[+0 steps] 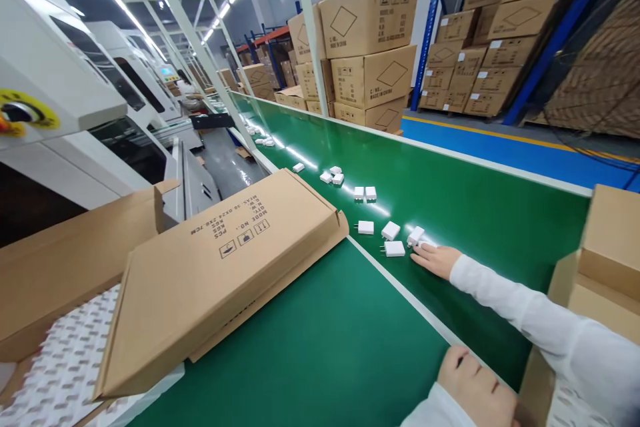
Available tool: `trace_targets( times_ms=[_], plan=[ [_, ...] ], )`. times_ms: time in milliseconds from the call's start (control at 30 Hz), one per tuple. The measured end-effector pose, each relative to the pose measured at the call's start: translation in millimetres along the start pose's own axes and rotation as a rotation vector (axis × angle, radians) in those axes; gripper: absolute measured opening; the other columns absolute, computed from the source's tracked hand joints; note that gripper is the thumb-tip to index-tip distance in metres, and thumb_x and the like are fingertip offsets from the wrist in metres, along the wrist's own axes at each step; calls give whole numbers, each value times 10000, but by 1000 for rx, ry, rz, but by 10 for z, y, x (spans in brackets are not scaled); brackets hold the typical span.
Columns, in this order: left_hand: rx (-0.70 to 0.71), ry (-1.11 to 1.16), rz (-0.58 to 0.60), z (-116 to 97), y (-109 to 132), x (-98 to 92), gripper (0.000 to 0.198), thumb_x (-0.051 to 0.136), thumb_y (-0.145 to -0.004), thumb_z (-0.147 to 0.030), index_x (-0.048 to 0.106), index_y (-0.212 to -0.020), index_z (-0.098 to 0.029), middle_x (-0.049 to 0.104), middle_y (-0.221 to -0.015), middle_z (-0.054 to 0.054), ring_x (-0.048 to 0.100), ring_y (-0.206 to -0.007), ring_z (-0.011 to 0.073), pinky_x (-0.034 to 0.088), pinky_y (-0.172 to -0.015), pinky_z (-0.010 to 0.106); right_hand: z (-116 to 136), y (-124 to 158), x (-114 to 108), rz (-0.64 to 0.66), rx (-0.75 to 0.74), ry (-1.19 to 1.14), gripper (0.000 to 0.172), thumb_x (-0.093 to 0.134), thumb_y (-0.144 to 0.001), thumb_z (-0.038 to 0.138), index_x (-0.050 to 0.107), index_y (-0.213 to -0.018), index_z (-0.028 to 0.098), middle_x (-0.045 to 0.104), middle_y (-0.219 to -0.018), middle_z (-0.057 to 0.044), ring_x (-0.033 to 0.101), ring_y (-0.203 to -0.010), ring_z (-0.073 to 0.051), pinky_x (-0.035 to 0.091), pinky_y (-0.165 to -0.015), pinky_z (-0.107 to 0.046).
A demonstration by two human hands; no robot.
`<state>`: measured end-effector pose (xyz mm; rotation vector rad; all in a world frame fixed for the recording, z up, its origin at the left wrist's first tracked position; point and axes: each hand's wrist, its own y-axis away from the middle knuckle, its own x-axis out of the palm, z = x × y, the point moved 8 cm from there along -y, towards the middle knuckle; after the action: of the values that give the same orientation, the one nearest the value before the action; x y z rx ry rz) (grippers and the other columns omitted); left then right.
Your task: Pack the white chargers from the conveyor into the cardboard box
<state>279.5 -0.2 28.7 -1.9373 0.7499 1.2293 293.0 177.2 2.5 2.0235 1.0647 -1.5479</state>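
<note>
My right hand (436, 260) reaches over the green conveyor belt with its fingers closed over a white charger (416, 235), partly covered by the fingertips. Beside them lie loose white chargers with metal prongs: one charger (394, 249) near the fingertips, another charger (391, 231) just behind, and a third charger (365, 227) farther left. My left hand (477, 383) is curled low at the belt's near rail, close to an open carton (565, 280). Its fingertips are turned away, so anything in them is hidden.
A flat cardboard box (225, 267) lies across the near green surface, beside an open carton with a white tray (75, 340). More chargers (333, 175) sit farther up the belt. Stacked cartons (373, 73) stand behind the belt, and white machines (60, 73) line the left.
</note>
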Motion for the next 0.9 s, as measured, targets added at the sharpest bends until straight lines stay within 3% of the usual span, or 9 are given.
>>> trace_targets(
  times_ms=[133,300,467,600,700,800,900],
  plan=[
    [-18,71,-41,24,-21,-65,163,519,-709,-314,607,-763,-187,600,-695,78,514,-708,213,418,-739,385,-106,93,-19,39,-25,-13,417,284,-794,-38,563,-998,197,619,-1080,-61,572,-849,-172,428,-516,-257],
    [21,43,-105,8,-32,99,197,536,-635,-340,581,-654,-149,559,-614,34,496,-623,182,373,-649,350,-100,67,-199,128,20,-85,295,392,-784,115,546,-1034,148,619,-981,-105,557,-851,-207,468,-655,-316],
    [8,41,-204,24,-1,148,177,549,-585,-328,542,-635,-158,530,-607,24,469,-631,171,355,-688,358,36,-329,-139,293,184,-185,356,515,-746,128,499,-1101,142,564,-1061,-114,528,-943,-228,483,-693,-331],
    [-18,39,-181,29,-8,161,195,561,-555,-338,531,-638,-164,525,-595,14,464,-614,164,373,-694,362,132,-670,87,466,373,-253,197,515,-831,215,541,-1017,157,569,-1040,-57,549,-915,-188,485,-729,-368],
    [-16,45,-144,23,-13,170,200,577,-547,-333,546,-655,-168,522,-573,23,466,-598,172,385,-666,367,137,-760,106,538,483,-346,215,499,-849,299,547,-1000,154,572,-1025,-42,558,-891,-171,477,-761,-391],
    [-15,65,-139,35,8,148,184,577,-577,-323,561,-672,-166,540,-601,31,473,-620,175,389,-712,374,136,-655,-78,522,500,-527,247,646,-726,289,565,-920,159,595,-960,-34,574,-841,-186,480,-732,-381],
    [-17,74,-150,52,35,125,182,552,-631,-331,584,-711,-170,558,-640,38,488,-668,188,374,-789,379,131,-340,-416,418,485,-751,394,715,-599,293,516,-926,201,610,-844,-1,591,-749,-181,492,-651,-306]
  ],
)
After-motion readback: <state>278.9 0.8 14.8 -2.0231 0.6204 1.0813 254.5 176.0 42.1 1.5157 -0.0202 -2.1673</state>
